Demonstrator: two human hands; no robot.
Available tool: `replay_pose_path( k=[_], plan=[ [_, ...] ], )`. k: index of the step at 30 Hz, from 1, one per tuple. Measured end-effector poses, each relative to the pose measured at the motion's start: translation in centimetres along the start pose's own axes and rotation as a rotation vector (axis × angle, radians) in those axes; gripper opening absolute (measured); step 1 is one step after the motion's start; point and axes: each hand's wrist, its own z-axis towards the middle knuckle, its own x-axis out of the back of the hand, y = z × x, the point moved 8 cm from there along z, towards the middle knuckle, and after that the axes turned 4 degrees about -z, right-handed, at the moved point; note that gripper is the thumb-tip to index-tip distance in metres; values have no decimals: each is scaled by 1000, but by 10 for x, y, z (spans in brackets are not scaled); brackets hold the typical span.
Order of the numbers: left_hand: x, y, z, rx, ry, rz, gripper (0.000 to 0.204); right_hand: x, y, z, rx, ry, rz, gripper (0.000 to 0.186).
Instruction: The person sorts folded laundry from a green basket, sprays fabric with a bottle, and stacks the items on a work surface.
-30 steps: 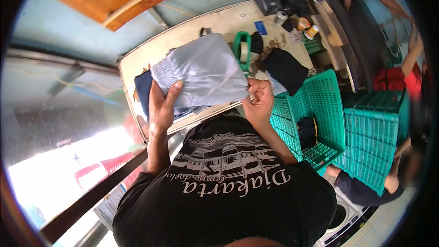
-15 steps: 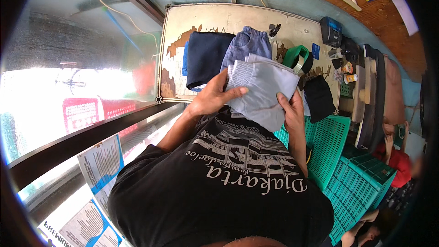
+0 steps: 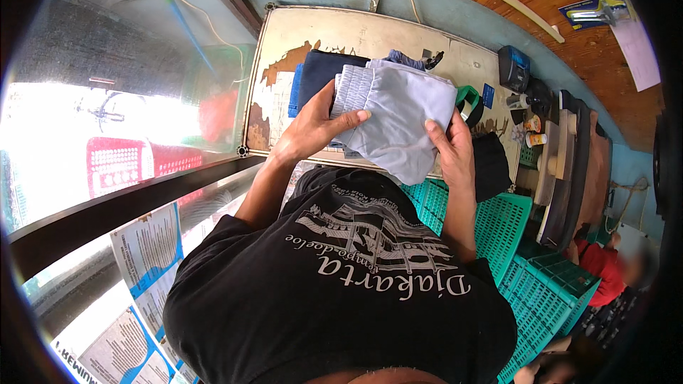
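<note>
Between my two hands I hold a folded pair of light grey elastic-waist pants (image 3: 402,114) over the near side of the table (image 3: 356,27). My left hand (image 3: 313,126) grips the gathered waistband end, its thumb lying on top of the cloth. At the opposite end my right hand (image 3: 455,153) pinches the edge, thumb above and fingers beneath. Partly covered behind the pants are a folded navy garment (image 3: 320,75), a blue denim piece (image 3: 294,96) and another elastic-waist denim garment (image 3: 407,59). A black folded cloth (image 3: 491,167) sits to the right of my right hand.
A green roll-shaped object (image 3: 466,96) and a dark box (image 3: 514,67) stand on the right of the table. Green plastic crates (image 3: 504,231) are beside me at lower right. A glass panel (image 3: 178,28) borders the left. A person in red (image 3: 601,270) is at far right.
The grey pants have shifted slightly left and up over the stack, lying flatter, and cover more of the denim garment and green roll. Both hands keep their hold. The view has turned a little.
</note>
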Motion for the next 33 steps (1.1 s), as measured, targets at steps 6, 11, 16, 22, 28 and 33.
replay_pose_path(
  k=[6, 11, 16, 22, 28, 33],
  plan=[
    [12, -5, 14, -25, 34, -70, 61, -2, 2, 25, -2, -12, -135, 34],
    [19, -32, 35, 27, 35, -16, 61, 4, 9, 44, -61, 8, -331, 34],
    [24, -33, 34, 48, 85, 252, 64, 11, 18, 47, -63, 44, -491, 37],
    [31, -30, 23, 54, 294, 18, 68, -23, -46, 32, 299, 136, -849, 54],
    [22, -43, 29, 168, 125, -417, 65, -101, -48, 15, 537, -65, -1017, 91],
    [9, -16, 19, 129, 72, -276, 63, -97, -48, 14, 445, -4, -919, 94]
  ],
)
